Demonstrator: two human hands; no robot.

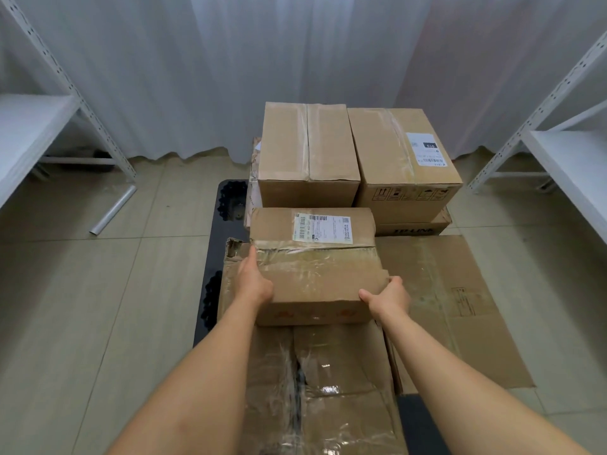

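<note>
Clasped round the taped carton (315, 267) at both ends: left grip (254, 284) on its left side, thumb up the edge; right grip (389, 297) pinching the near right corner. Atop crushed cardboard (338, 349), just before two taller boxes (308, 149).

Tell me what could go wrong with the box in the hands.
The left hand and right hand grip the taped box only at its sides, so its far end may dip and slip. Its cardboard looks crumpled and could buckle. The torn box beneath gives a soft, uneven base.
</note>
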